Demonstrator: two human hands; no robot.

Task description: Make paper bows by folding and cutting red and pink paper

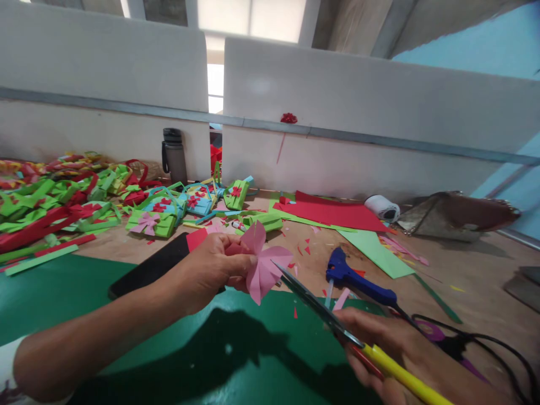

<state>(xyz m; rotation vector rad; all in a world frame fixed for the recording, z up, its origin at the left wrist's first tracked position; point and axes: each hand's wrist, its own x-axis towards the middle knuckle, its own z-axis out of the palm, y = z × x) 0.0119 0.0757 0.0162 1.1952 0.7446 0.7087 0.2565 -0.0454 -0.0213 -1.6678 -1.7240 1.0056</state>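
Pinched between the thumb and fingers of my left hand point(219, 261) is a pink paper flower point(268, 264) with pointed petals, held above the green mat point(169, 349). My right hand point(388, 343) grips a pair of scissors point(312, 301) with yellow and red on the handles. The blades look nearly closed, and their tips lie at the middle of the flower; whether they touch it I cannot tell. Under my left forearm a black phone-like slab point(147, 267) lies partly covered. Beyond my left hand is a green folded paper piece point(270, 222).
A blue glue gun point(358, 278) with a black cord lies near my right hand, beside purple-handled scissors point(455, 343). Small paper bags point(156, 222), strips and a bottle point(174, 157) stand left. Red paper sheets point(333, 211), white thread point(382, 208) and a handbag point(455, 216) lie behind.
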